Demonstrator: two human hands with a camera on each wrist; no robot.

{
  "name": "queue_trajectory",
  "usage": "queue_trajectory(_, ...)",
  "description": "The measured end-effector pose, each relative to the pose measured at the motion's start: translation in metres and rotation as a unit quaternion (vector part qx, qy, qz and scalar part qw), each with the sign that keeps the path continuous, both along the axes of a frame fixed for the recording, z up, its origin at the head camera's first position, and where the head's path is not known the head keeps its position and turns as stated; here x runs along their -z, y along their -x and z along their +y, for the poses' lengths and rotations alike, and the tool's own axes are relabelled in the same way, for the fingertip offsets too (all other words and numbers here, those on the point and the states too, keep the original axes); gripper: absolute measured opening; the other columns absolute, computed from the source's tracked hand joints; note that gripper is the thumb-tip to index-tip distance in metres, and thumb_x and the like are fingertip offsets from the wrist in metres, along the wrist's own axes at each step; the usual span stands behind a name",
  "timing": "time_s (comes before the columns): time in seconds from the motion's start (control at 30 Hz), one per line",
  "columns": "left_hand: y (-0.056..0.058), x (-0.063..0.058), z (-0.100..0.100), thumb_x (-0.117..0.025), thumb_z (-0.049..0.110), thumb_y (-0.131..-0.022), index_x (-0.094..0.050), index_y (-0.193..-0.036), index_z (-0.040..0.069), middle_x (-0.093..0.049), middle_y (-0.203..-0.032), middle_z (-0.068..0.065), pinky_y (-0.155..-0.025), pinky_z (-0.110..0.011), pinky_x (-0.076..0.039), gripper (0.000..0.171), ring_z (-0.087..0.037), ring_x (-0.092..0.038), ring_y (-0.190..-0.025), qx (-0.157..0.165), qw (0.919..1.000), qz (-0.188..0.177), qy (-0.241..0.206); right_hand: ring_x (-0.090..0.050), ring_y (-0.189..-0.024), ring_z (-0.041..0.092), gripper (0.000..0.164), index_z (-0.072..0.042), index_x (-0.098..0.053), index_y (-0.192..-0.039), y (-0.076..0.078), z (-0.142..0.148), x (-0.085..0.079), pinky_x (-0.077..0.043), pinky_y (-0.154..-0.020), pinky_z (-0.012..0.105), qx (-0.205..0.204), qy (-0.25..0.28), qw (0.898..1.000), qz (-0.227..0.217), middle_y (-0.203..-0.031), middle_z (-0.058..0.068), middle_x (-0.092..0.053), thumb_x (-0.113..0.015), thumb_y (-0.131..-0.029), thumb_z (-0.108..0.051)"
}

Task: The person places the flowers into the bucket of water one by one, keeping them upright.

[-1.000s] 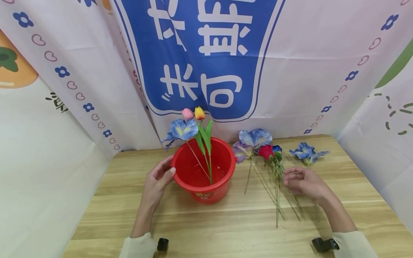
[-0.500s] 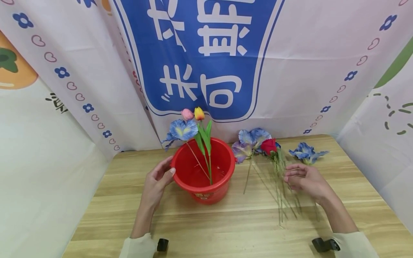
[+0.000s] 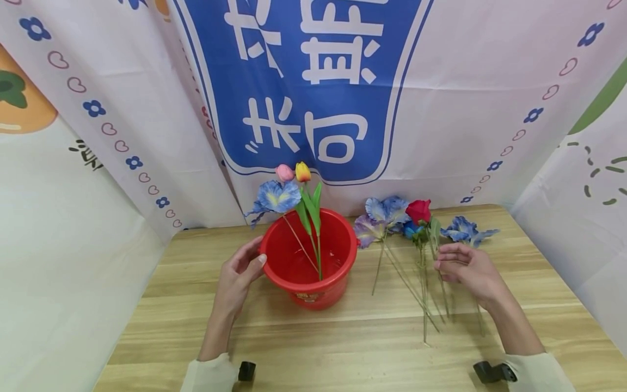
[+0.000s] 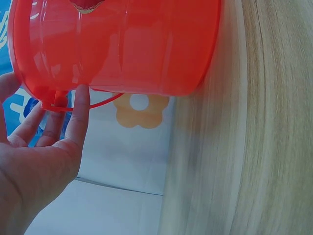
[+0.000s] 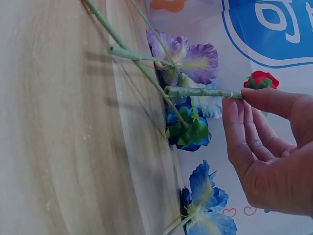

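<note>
A red rose [image 3: 418, 211] stands raised over the table, its green stem [image 5: 203, 92] pinched between thumb and fingertips of my right hand [image 3: 467, 272]. My left hand [image 3: 240, 277] holds the rim of a red bucket [image 3: 318, 296] at its left side. In the left wrist view, the fingers of that hand [image 4: 44, 161] touch the bucket's outer wall near its handle. Inside the bucket lean a blue iris [image 3: 276, 197], a pink tulip [image 3: 284, 173] and a yellow-red tulip [image 3: 303, 172]. Beside the raised rose lies a blue rose [image 5: 188, 129].
Right of the bucket, a purple iris [image 3: 369, 230] and a pale blue iris [image 3: 387, 209] lie with stems toward me. Another blue iris [image 3: 462, 231] lies behind the right hand. A printed curtain [image 3: 450, 136] hangs along the wooden table's [image 3: 372, 348] back edge.
The red rose has come up and moved right, away from the blue rose, with my right hand on its stem. My left hand has stayed on the bucket.
</note>
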State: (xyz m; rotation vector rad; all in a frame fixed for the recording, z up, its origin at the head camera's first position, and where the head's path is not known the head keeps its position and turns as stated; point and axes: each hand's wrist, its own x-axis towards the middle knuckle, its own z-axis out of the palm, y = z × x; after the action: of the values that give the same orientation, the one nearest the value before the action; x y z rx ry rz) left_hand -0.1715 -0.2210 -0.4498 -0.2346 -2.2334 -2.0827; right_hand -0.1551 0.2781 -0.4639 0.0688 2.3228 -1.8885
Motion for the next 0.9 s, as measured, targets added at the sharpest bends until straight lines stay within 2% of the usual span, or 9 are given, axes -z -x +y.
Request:
queue_trajectory(0.4,0.0,-0.001,-0.001,-0.064,0.012,-0.108,-0.052,-0.156,0.003,-0.057,-0.147,-0.021,-0.092,-0.025,-0.065,0.051,-0.016,-0.068,-0.124,0.001,1.0,-0.001,-0.002,-0.072,-0.101,0.005,0.054,0.01,-0.047,-0.146,-0.003,-0.009,-0.011,-0.067,-0.088,0.028,0.006,0.009,1.0,0.022,-0.115,-0.007,-0.068,-0.072,-0.103,-0.01)
queue_trajectory(0.67,0.0,0.001,0.0,-0.064,0.012,-0.108,-0.052,-0.156,0.003,-0.058,-0.145,-0.017,-0.093,-0.025,-0.065,0.051,-0.011,-0.067,-0.122,0.002,0.9999,-0.005,-0.009,-0.074,-0.101,0.006,0.049,0.005,-0.051,-0.143,-0.007,-0.019,-0.022,-0.067,-0.088,0.028,0.017,0.012,0.999,0.041,-0.112,-0.01,-0.07,-0.073,-0.102,-0.01)
queue_trajectory(0.9,0.0,0.0,0.001,-0.063,0.012,-0.108,-0.052,-0.157,0.003,-0.056,-0.149,-0.02,-0.093,-0.025,-0.065,0.051,-0.013,-0.067,-0.124,0.001,1.0,-0.006,-0.008,-0.075,-0.101,0.006,0.054,0.007,-0.049,-0.147,-0.002,-0.037,-0.035,-0.067,-0.087,0.028,0.016,0.011,0.998,0.056,-0.113,-0.008,-0.072,-0.073,-0.103,-0.013)
